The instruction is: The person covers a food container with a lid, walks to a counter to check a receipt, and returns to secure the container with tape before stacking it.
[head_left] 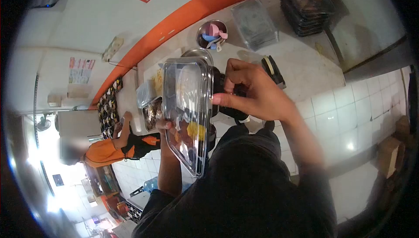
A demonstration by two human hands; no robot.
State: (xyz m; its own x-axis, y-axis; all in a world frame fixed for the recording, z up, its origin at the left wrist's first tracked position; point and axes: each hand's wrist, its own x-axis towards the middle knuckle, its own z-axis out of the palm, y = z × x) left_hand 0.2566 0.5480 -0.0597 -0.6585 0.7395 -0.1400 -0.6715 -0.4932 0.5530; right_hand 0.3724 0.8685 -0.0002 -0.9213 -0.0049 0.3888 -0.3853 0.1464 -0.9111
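Observation:
A black meal tray with a clear plastic lid (pixel 185 107) is held up in front of me, tilted on edge. Through the lid I see white rice, something yellow and reddish-brown food. My left hand (pixel 165 126) grips its left side from behind; most of the fingers are hidden by the box. On the right, my right hand (pixel 257 90) has its thumb at the lid's rim and its index finger bent above, pinching the edge of the box. The tray's dark base shows behind the right fingers.
On the counter stand a metal bowl (pixel 201 35) with pink and blue scoops, a stack of clear lids (pixel 255 23) and a stack of filled black trays (pixel 307 9). Many packed meals (pixel 108 109) line the far end, where a co-worker in an orange shirt (pixel 104 153) stands.

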